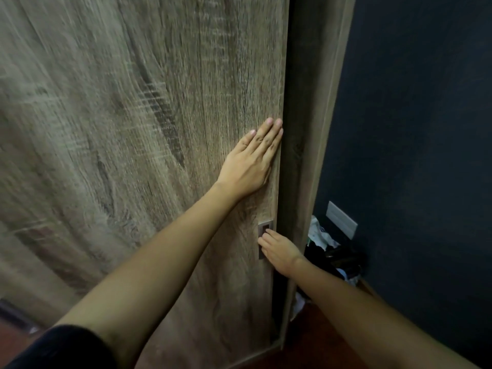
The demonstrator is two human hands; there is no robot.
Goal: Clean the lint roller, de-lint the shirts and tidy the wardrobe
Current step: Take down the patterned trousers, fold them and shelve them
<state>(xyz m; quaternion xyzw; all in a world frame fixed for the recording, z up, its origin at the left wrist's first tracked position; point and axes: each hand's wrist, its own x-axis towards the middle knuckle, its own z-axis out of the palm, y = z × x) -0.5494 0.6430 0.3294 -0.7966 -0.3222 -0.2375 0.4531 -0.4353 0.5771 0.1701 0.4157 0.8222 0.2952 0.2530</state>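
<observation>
So the wardrobe door [159,129] fills pretty much the whole left and middle of the view. It's one big wood-grain panel, a bit blurred on the far left. Its right edge runs top to bottom just past the middle, and both hands are right up against that edge. The left hand [253,161] lies flat on the door face with straight fingers held close together, and the outer finger sits almost on the edge itself. Lower down, the right hand [281,251] is at the single recessed metal handle [265,226], with bent fingers and tips that look tucked into the recess. Right of the door edge there's a shadowed wood strip [292,115], then one lighter upright side panel [327,115]. Below the handle a thin black slit [279,302] shows between door and panel, so not much room there. Further right is a dark blue wall [412,129] with one white wall plate [342,219]. One jumbled pile of clothes and bags [327,246] is wedged on the floor between the side panel and the wall. Reddish-brown floor [319,347] shows near the bottom, and there's one black sleeve [61,347] on the left arm.
</observation>
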